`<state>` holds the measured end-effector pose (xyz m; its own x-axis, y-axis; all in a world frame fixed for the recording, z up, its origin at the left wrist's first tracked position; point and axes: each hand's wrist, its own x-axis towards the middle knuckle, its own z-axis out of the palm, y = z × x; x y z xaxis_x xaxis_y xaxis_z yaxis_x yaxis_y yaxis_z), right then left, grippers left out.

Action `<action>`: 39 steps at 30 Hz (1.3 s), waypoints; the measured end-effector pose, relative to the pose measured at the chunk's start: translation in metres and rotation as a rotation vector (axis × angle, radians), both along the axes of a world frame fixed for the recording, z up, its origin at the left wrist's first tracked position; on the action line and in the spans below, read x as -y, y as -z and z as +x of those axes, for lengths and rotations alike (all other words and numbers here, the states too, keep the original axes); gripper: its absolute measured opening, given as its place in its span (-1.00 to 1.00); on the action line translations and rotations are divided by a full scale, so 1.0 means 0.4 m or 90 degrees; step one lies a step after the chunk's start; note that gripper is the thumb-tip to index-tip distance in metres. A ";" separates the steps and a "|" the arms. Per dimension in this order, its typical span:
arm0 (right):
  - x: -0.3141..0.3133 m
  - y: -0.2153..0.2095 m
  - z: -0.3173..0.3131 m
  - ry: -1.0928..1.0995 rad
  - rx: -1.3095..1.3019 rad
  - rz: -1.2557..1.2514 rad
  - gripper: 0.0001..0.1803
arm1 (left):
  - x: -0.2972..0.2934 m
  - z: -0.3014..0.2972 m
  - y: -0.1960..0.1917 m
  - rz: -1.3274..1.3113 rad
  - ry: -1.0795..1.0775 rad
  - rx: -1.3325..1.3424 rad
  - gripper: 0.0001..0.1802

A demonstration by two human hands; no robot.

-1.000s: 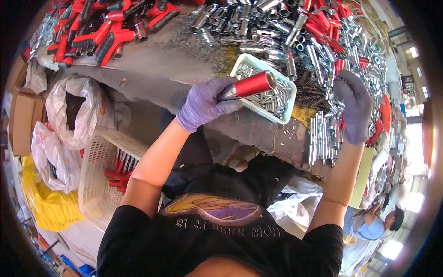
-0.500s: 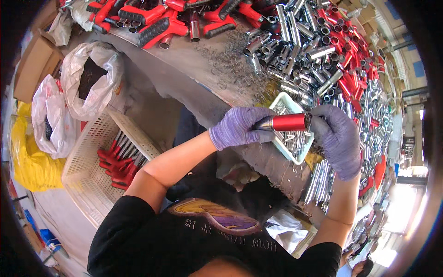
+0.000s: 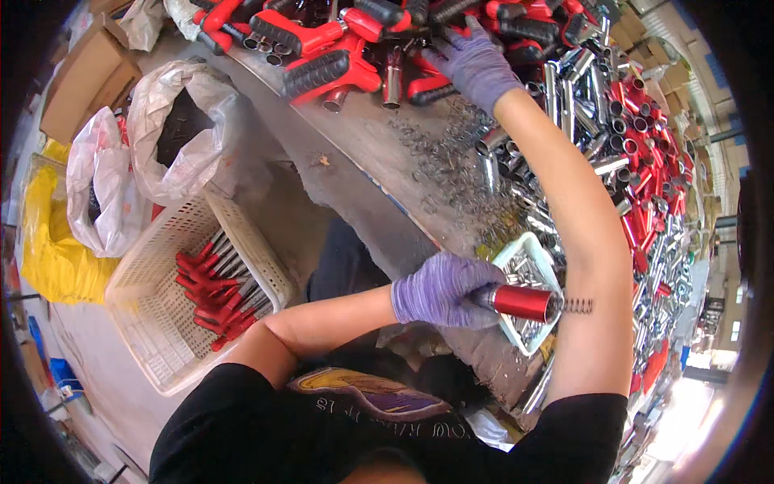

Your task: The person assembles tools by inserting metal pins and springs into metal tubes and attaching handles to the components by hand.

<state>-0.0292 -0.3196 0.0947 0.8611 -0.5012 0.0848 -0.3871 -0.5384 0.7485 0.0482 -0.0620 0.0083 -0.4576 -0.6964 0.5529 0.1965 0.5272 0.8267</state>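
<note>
Leaving the red tube (image 3: 522,302) since half a second ago with the right hand (image 3: 477,68); gripping the tube's left end in the left hand (image 3: 445,292), pointing long axis and spring (image 3: 578,306) rightward; reaching, well apart, among red-and-black handles (image 3: 332,74), not showing whether grasping.

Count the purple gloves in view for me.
2: one on the left hand, holding a red tube with a spring sticking out; one on the right hand, among the red-and-black handles. Both show clearly.
</note>
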 end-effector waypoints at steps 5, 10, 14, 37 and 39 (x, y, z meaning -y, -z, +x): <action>-0.047 -0.049 0.030 0.233 0.022 0.159 -0.52 | 0.002 0.001 0.010 -0.002 0.006 -0.011 -0.56; -0.384 -0.282 -0.192 0.295 0.681 0.571 -0.34 | 0.008 0.007 -0.012 0.059 0.024 0.029 -0.57; -0.664 -0.452 -0.422 0.325 0.782 0.486 -0.18 | 0.009 -0.004 -0.029 0.070 0.087 0.036 -0.50; -0.923 -0.337 -0.333 0.680 0.735 0.702 -0.53 | -0.063 -0.036 -0.028 -0.222 -0.083 0.188 -0.53; -0.923 -0.336 -0.329 0.647 0.728 0.686 -0.53 | -0.045 -0.018 -0.046 -0.141 0.073 0.143 -0.55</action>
<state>-0.1609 0.0494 0.2291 -0.0001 -0.9441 -0.3296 -0.8260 0.1858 -0.5321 0.0408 -0.0442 0.0267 -0.6540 -0.5070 0.5614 0.0912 0.6839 0.7239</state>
